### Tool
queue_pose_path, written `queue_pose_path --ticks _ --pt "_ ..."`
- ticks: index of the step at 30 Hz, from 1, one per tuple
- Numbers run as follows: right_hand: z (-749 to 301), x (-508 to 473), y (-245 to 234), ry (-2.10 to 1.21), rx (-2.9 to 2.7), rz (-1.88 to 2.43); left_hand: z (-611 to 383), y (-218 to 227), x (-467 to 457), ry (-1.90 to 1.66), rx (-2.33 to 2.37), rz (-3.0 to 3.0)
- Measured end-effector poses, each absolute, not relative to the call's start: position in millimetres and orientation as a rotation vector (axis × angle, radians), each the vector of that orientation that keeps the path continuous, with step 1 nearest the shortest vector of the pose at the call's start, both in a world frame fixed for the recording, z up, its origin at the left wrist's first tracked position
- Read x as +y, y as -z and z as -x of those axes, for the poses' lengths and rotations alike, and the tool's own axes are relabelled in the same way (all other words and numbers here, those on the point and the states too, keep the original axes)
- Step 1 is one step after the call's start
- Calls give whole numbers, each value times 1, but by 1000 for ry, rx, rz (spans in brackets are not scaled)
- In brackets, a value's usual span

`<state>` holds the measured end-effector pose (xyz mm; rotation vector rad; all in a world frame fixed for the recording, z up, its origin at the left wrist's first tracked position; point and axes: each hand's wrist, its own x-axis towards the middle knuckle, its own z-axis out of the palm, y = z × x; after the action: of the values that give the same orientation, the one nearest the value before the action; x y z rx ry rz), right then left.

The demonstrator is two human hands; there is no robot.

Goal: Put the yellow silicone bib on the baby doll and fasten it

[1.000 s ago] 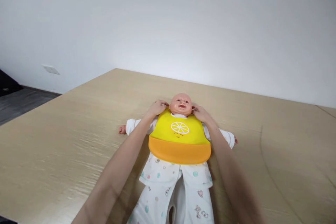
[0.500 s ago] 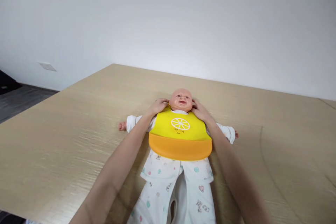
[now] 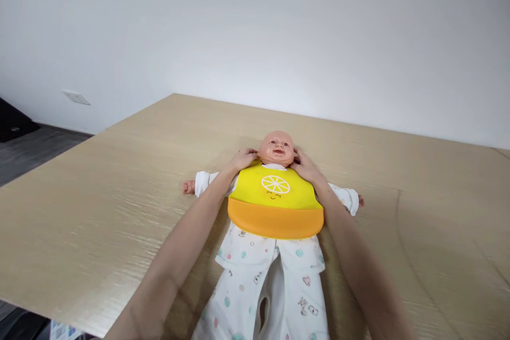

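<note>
A baby doll (image 3: 277, 147) in white patterned clothes lies on its back on the wooden table (image 3: 99, 196), head away from me. A yellow bib (image 3: 274, 204) with an orange pocket and a lemon print covers its chest. My left hand (image 3: 241, 160) grips the bib's neck strap at the left side of the doll's neck. At the right side of the neck, my right hand (image 3: 305, 166) holds the other strap end. The fingertips of both hands are hidden behind the doll's head.
A white wall stands behind the table. At the far left is dark floor (image 3: 32, 151) and a wall socket (image 3: 75, 97). The table's near left edge runs across the lower left corner.
Both hands stay at the doll's neck on the bib straps. The view has shifted slightly, so the doll sits a little higher in the picture; the doll's head has turned a bit.
</note>
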<state>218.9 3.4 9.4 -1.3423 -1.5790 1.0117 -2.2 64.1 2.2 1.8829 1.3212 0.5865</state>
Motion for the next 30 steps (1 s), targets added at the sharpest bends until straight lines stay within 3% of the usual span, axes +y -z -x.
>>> queue_pose_path --ticks 14,30 --pt "-226 21 15 -1040 -1595 1298 4 2 63 -556 1304 -1853" --pt "-215 9 -7 -1002 -1544 1344 3 1 55 -565 1200 -1719"
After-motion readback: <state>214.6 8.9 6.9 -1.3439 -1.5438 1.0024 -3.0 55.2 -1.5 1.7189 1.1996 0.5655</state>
